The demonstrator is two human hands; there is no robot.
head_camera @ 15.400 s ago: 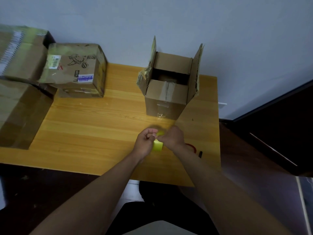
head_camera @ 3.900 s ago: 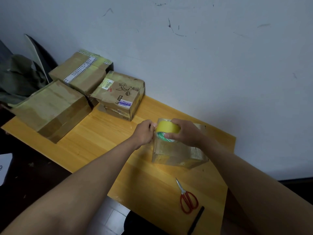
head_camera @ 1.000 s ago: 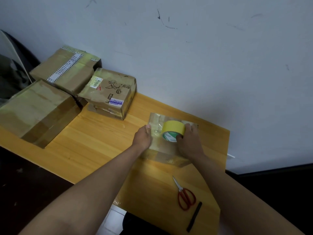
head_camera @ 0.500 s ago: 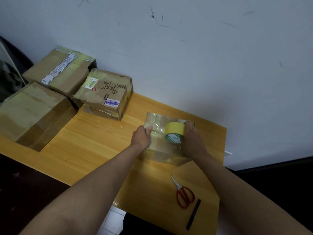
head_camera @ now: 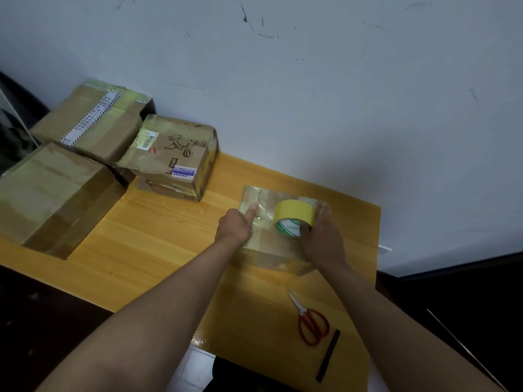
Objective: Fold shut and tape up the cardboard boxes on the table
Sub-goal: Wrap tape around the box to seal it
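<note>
A small cardboard box [head_camera: 268,244] with its flaps folded down sits near the right end of the wooden table [head_camera: 158,244]. My right hand [head_camera: 322,239] grips a yellow tape roll [head_camera: 294,217] standing on the box top. A glossy strip of tape runs from the roll leftward across the top. My left hand [head_camera: 236,226] rests at the box's left side, its thumb pressing the tape end down onto the top.
Red-handled scissors [head_camera: 310,321] and a black pen [head_camera: 328,355] lie near the table's front right corner. Three taped boxes stand at the left: one with a printed drawing [head_camera: 175,158], a long one [head_camera: 93,123] behind it, a big one [head_camera: 51,193] in front.
Over the last second my right hand has drawn the roll a little to the right across the box top. My left thumb keeps pressing the tape end. Long before, the box stood open.
</note>
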